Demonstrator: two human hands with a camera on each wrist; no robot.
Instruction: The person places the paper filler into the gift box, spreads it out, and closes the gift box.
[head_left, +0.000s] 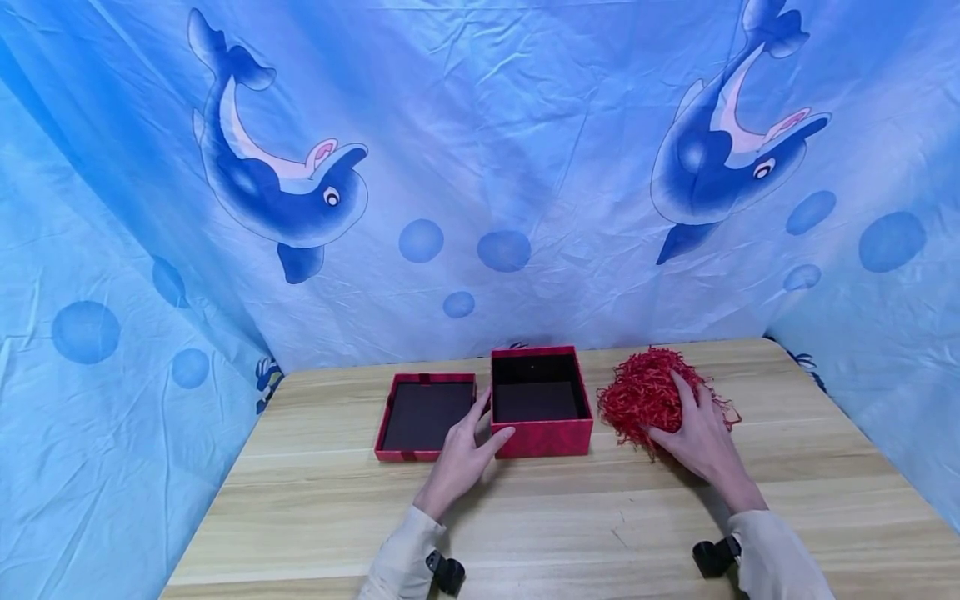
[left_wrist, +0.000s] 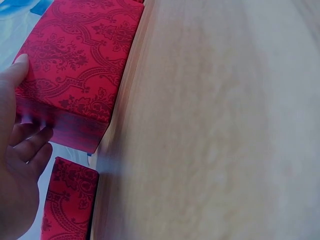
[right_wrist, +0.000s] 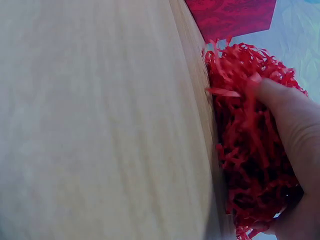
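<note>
An open red patterned box (head_left: 543,439) with a dark inside stands near the back of the table. My left hand (head_left: 462,457) is at its front left corner, the thumb on the front face and the fingers along the left side. In the left wrist view the thumb touches the red box (left_wrist: 80,55), with the other fingers loosely bent beside it. To the right lies a loose heap of red shredded paper (head_left: 637,392). My right hand (head_left: 701,437) grips the heap from above, fingers spread over it. In the right wrist view the thumb presses into the paper shreds (right_wrist: 245,135), hiding some.
A shallow red lid (head_left: 427,417) with a dark inside lies left of the box, its hollow side up. The wooden table (head_left: 562,525) ends at the back against a blue curtain (head_left: 450,150) printed with dolphins. Small black cameras sit at both wrists.
</note>
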